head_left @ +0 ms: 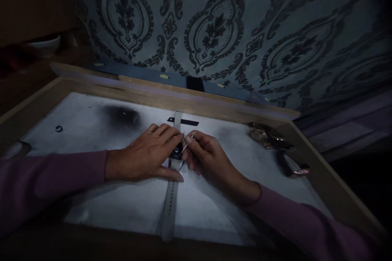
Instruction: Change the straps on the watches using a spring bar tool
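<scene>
A smartwatch with a dark face (176,151) and a pale strap (168,212) lies lengthwise before me on the white surface. My left hand (150,152) rests over its left side, fingers stretched out and thumb apart on the lower strap. At the watch's right edge, my right hand (203,152) pinches a thin pointed tool (193,134). The tool slants down toward the case; its exact kind and tip are hard to make out in the dim light. Beneath the upper strap lies a dark flat strip (190,122) with a hole at one end.
Raised wooden edges (147,90) surround the white work surface (101,208). Several metal wristwatches (269,136) lie at the right, near a dark band with a shiny end (292,167). A small dark curled piece (59,129) is at left. A black object (195,84) stands behind the back edge.
</scene>
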The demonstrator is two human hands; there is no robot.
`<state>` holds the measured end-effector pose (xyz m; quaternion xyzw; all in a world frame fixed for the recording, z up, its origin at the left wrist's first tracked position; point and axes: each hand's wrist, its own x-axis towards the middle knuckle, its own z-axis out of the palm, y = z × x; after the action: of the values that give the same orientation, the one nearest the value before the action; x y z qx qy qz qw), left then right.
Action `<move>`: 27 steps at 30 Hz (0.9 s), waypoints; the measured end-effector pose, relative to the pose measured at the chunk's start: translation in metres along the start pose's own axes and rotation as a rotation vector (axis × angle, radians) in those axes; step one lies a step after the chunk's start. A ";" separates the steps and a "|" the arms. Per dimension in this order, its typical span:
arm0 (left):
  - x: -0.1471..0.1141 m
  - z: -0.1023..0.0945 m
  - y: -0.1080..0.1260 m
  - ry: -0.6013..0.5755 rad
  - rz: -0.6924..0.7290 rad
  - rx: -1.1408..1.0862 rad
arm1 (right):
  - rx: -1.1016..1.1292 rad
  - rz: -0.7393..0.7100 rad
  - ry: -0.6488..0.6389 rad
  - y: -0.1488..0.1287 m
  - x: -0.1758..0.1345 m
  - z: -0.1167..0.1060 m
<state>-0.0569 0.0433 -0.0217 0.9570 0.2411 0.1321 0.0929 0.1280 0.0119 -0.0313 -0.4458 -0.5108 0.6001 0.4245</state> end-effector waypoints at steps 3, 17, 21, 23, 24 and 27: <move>0.000 0.001 0.000 0.003 0.000 -0.001 | 0.002 0.006 -0.002 0.000 0.000 0.000; -0.001 0.003 -0.002 0.030 0.014 0.002 | -0.038 -0.011 -0.002 0.000 -0.002 0.000; -0.001 0.003 -0.002 0.030 0.013 0.002 | -0.062 -0.060 -0.008 0.002 -0.003 -0.001; -0.001 0.003 -0.001 0.022 0.003 0.002 | -0.090 -0.088 -0.008 0.002 -0.004 0.000; 0.000 0.002 -0.001 0.018 0.002 0.002 | -0.113 -0.105 -0.007 0.001 -0.005 0.000; -0.001 0.002 0.000 0.015 0.001 0.009 | -0.240 -0.172 -0.007 -0.003 -0.009 0.001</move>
<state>-0.0570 0.0431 -0.0234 0.9565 0.2419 0.1382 0.0865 0.1291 0.0028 -0.0270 -0.4456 -0.6167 0.4977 0.4163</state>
